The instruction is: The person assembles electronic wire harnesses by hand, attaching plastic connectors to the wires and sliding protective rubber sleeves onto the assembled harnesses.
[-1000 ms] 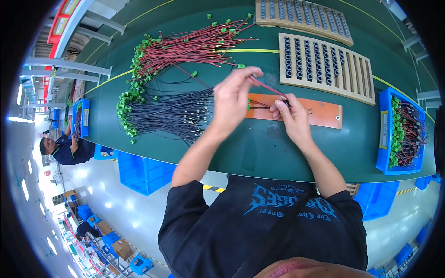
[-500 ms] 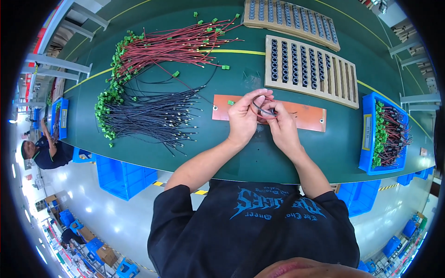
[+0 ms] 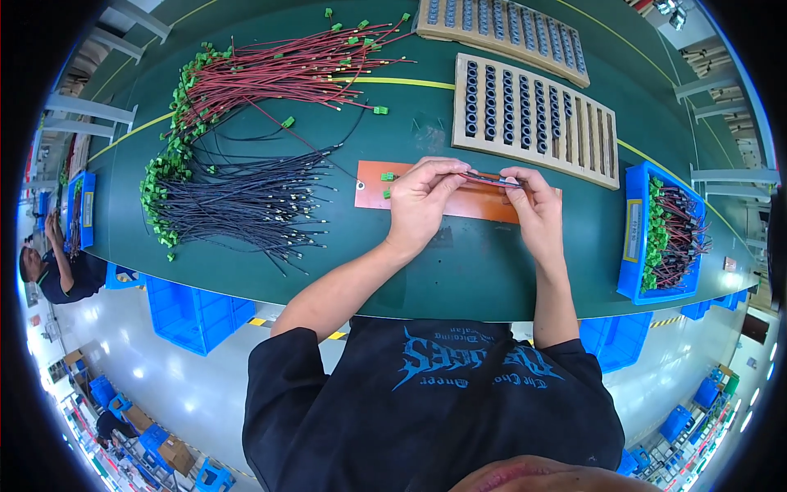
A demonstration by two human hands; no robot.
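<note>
Both hands pinched a short red-and-black wire pair above the orange mat at the middle of the green bench.

Head view: the left hand (image 3: 420, 197) and right hand (image 3: 533, 205) had their fingers closed on opposite ends of the thin red-and-black wire pair (image 3: 489, 179), probably to keep it taut and level for close work; it sat just above the flat orange rectangular mat (image 3: 369, 190), clear of the loose stock. The pair looked slim, straight and dark. Far left lay the bundle of red wires with green plugs (image 3: 287, 70), and nearer it the black wire bundle (image 3: 238, 201). Beyond the hands lay a tan slotted tray of dark rings (image 3: 533, 115); a blue plastic bin of finished wires (image 3: 660, 238) sat at right.
</note>
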